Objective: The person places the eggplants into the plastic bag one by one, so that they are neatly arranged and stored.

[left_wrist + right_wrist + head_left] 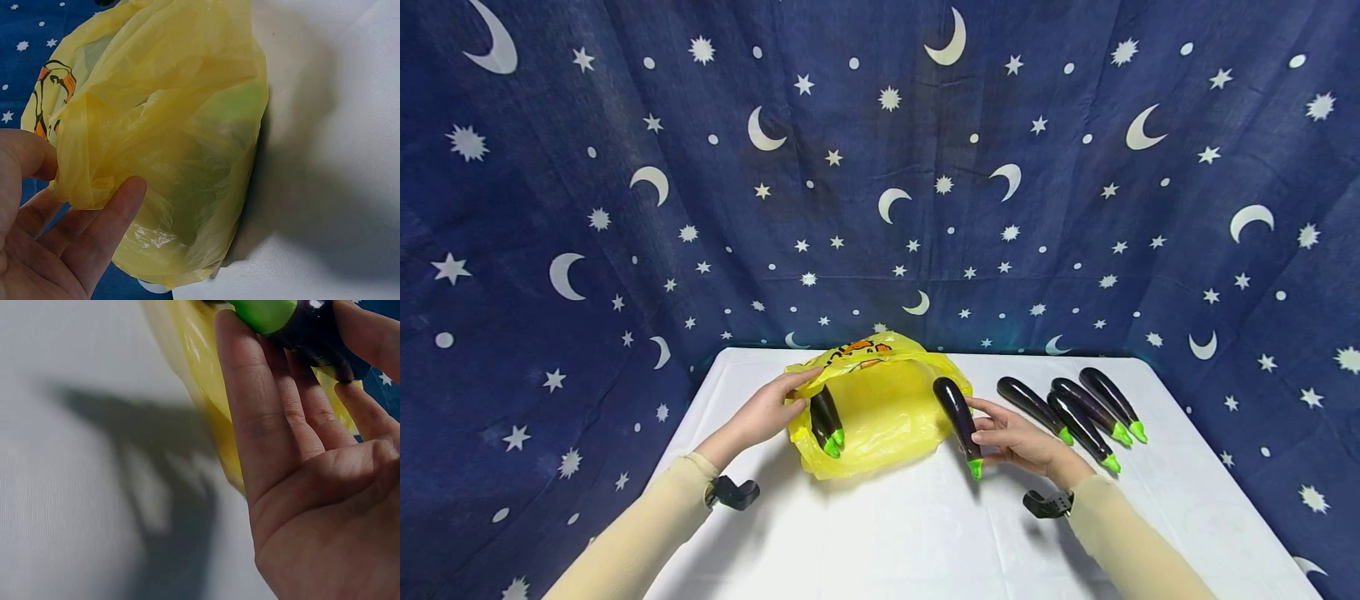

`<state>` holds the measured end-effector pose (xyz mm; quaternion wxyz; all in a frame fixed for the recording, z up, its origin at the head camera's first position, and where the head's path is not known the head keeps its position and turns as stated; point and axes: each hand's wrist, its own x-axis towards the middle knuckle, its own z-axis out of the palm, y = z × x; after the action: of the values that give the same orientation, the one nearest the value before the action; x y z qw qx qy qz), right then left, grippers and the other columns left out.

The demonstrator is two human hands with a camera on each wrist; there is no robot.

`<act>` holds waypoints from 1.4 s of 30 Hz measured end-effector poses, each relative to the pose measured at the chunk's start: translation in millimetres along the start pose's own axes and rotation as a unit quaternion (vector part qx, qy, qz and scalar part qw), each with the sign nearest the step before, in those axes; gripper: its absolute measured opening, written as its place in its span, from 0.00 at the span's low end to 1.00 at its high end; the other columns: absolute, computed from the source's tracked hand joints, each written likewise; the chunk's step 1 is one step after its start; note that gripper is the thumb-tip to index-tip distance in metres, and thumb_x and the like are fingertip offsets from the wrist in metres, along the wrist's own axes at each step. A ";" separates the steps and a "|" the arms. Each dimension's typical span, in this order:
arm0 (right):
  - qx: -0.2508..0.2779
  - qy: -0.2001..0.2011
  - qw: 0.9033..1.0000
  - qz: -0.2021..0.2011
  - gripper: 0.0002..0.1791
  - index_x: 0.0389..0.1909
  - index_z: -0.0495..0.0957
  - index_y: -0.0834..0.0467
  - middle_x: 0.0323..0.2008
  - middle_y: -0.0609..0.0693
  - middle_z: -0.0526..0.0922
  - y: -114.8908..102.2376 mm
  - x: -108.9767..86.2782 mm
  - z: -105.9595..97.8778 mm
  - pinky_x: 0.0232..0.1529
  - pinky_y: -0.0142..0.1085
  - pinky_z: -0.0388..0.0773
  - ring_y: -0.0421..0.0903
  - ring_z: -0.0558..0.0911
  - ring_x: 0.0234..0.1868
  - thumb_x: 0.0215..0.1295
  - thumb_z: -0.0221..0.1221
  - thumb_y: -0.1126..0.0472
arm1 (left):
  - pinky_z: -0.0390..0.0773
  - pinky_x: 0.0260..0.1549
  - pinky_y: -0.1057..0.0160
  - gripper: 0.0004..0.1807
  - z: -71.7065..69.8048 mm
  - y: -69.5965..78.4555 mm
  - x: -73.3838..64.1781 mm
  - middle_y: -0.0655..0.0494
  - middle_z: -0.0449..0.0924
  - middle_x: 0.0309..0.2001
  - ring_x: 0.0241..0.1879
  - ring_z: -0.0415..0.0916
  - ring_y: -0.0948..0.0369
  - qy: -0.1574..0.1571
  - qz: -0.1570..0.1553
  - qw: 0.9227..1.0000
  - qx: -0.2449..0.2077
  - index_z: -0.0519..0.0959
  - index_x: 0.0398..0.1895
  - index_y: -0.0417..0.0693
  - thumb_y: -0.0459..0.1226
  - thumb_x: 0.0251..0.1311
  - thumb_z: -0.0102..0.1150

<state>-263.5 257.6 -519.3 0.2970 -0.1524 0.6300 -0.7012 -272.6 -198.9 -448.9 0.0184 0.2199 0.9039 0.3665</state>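
Note:
A yellow plastic bag [887,421] lies on its side on the table, its mouth facing me. My left hand [766,410] holds the left edge of that mouth; in the left wrist view the bunched film [81,169] sits between thumb and fingers. Just inside the bag, by this hand, are two eggplants [825,417] with green stem ends outward. My right hand [1018,439] grips another eggplant [953,408] at the right side of the mouth, green end toward me. The right wrist view shows its green cap [269,314] at the fingertips; its far end is out of frame there.
Several more eggplants [1026,398] lie in a loose group on the right of the white table [895,542], behind and beside my right hand. A dark blue curtain [850,167] with moons and stars hangs along the table's back and sides.

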 end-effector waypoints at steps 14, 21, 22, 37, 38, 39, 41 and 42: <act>0.005 0.003 1.000 0.027 0.45 0.83 0.48 0.52 0.63 0.63 0.76 0.8 42.8 28.5 0.53 0.52 0.82 0.54 0.83 0.54 0.71 0.61 0.65 | 0.72 0.63 0.45 0.32 -0.3 1.6 -0.8 0.50 0.69 0.72 0.63 0.72 0.50 0.000 -0.002 1.000 -0.002 0.68 0.76 0.50 0.30 0.69 0.55; -0.007 0.010 0.999 0.035 0.46 0.83 0.49 0.52 0.60 0.63 0.78 -0.8 70.1 40.5 0.51 0.51 0.83 0.54 0.84 0.52 0.69 0.63 0.64 | 0.72 0.63 0.46 0.32 -1.6 3.3 -1.1 0.51 0.69 0.73 0.63 0.72 0.50 0.000 -0.004 1.000 -0.003 0.68 0.77 0.52 0.30 0.69 0.55; -0.010 0.013 0.999 0.037 0.46 0.82 0.50 0.52 0.60 0.63 0.78 -1.0 74.3 42.1 0.50 0.50 0.84 0.53 0.84 0.51 0.69 0.63 0.64 | 0.72 0.63 0.46 0.32 -1.8 3.5 -1.2 0.51 0.69 0.73 0.63 0.72 0.50 -0.001 -0.004 1.000 -0.003 0.68 0.77 0.52 0.30 0.69 0.55; -0.006 0.014 0.998 0.053 0.44 0.82 0.53 0.48 0.59 0.61 0.78 -7.9 129.9 74.8 0.56 0.53 0.80 0.53 0.83 0.51 0.69 0.64 0.64 | 0.70 0.65 0.45 0.33 -0.4 0.7 0.4 0.52 0.68 0.73 0.67 0.69 0.50 0.002 -0.004 1.000 -0.002 0.68 0.77 0.53 0.30 0.68 0.56; -0.006 0.012 0.999 0.050 0.44 0.82 0.53 0.49 0.59 0.62 0.78 -8.2 132.5 77.1 0.56 0.53 0.80 0.53 0.83 0.50 0.69 0.63 0.64 | 0.70 0.65 0.45 0.33 -0.6 0.7 0.5 0.52 0.68 0.73 0.68 0.68 0.50 0.003 -0.005 1.000 -0.004 0.68 0.77 0.53 0.30 0.68 0.56; -0.006 0.010 0.999 0.048 0.44 0.82 0.53 0.49 0.59 0.62 0.78 -7.9 135.4 78.9 0.56 0.53 0.80 0.53 0.83 0.50 0.69 0.63 0.64 | 0.70 0.65 0.45 0.33 -0.7 0.9 0.6 0.52 0.68 0.73 0.68 0.68 0.50 0.003 -0.006 1.000 -0.005 0.68 0.77 0.54 0.30 0.68 0.56; -0.006 0.009 0.999 0.043 0.43 0.81 0.54 0.50 0.58 0.62 0.77 -7.4 141.0 82.7 0.56 0.53 0.80 0.53 0.83 0.50 0.69 0.62 0.65 | 0.69 0.65 0.44 0.33 -0.7 0.8 0.6 0.53 0.68 0.73 0.69 0.67 0.49 0.005 -0.004 1.000 -0.009 0.68 0.76 0.53 0.29 0.68 0.56; -0.006 0.008 0.999 0.040 0.43 0.81 0.54 0.50 0.57 0.62 0.77 -6.9 143.9 84.3 0.56 0.53 0.80 0.52 0.83 0.49 0.70 0.62 0.66 | 0.70 0.65 0.45 0.33 -0.5 0.8 0.8 0.52 0.68 0.73 0.69 0.67 0.49 0.004 -0.002 1.000 -0.009 0.68 0.76 0.52 0.29 0.68 0.56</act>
<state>-327.3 103.4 -522.2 0.3189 -0.1232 0.6418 -0.6865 -273.1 -198.5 -447.9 0.0174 0.2161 0.9011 0.3756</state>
